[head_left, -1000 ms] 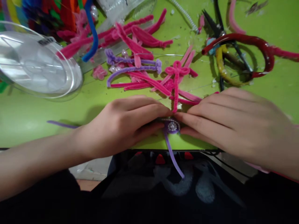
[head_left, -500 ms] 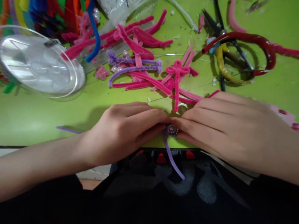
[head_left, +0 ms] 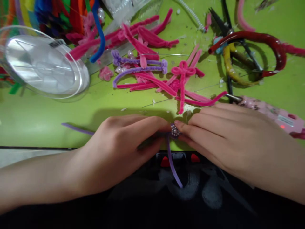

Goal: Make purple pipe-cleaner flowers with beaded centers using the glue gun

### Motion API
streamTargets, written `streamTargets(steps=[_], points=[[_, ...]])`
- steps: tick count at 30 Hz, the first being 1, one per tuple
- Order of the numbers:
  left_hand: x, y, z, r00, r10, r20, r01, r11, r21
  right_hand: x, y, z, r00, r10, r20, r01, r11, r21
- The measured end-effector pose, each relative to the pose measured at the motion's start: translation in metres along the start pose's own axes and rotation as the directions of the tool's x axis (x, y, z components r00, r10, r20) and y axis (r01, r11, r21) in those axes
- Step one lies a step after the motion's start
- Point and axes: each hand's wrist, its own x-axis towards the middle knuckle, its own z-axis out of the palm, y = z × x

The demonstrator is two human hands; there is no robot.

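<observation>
A small round beaded piece [head_left: 175, 130] sits between my two hands at the table's front edge. My right hand [head_left: 228, 136] pinches its right side between thumb and forefinger. From beside the beads a purple pipe cleaner [head_left: 172, 163] hangs down over the dark apron. My left hand [head_left: 126, 149] is closed on purple pipe cleaner just left of the beads, its fingertips partly hidden. Another purple end [head_left: 76, 128] sticks out to the left from behind that hand.
On the green table [head_left: 47, 114], pink pipe cleaners [head_left: 147, 81] and a purple shape [head_left: 140, 68] lie ahead. A clear spool [head_left: 45, 65] stands left. Pliers [head_left: 274, 57], yellow-handled scissors [head_left: 228, 68] and a pink tool [head_left: 274, 111] with a red light lie right.
My left hand has drawn slightly left and down, showing more of the beaded piece. My right hand has shifted down, uncovering more of the pink tool.
</observation>
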Motion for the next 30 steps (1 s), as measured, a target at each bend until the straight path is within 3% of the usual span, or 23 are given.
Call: streamTargets(steps=[3,7,12,18,21,24,25,27,30], points=[[-0.004,0.004,0.002,0.999,-0.038,0.015,0.039,0.998,-0.053,0.001,-0.001,-0.001,1.000,0.008,0.030,-0.009,1.000,0.016],[-0.007,0.008,0.002,0.987,-0.151,0.049,0.157,0.977,-0.143,-0.001,-0.004,0.001,0.998,0.062,-0.014,-0.061,0.997,0.050],[-0.010,0.014,-0.003,0.931,-0.319,0.178,0.362,0.876,-0.320,-0.002,-0.006,0.003,0.995,0.090,-0.052,-0.087,0.995,0.049],[-0.015,0.022,-0.003,0.929,-0.298,0.219,0.370,0.766,-0.525,0.000,-0.009,0.008,0.991,0.105,-0.086,-0.103,0.994,0.021],[-0.017,0.018,-0.001,0.941,-0.285,0.181,0.335,0.854,-0.398,0.003,-0.010,0.007,0.992,0.087,-0.087,-0.086,0.996,0.014],[-0.011,0.008,0.000,0.976,-0.202,0.077,0.208,0.975,-0.083,0.004,-0.008,0.003,0.992,0.082,-0.096,-0.083,0.997,-0.008],[-0.007,0.005,0.001,0.983,-0.160,0.089,0.160,0.987,0.003,0.004,-0.007,0.001,0.991,0.083,-0.105,-0.086,0.996,-0.027],[0.004,-0.001,0.000,0.992,-0.061,0.108,0.056,0.997,0.053,0.002,-0.005,-0.001,0.988,0.080,-0.130,-0.091,0.992,-0.082],[0.020,-0.007,-0.003,0.985,-0.069,0.157,0.064,0.997,0.035,-0.002,-0.006,-0.003,0.981,0.085,-0.175,-0.116,0.978,-0.175]])
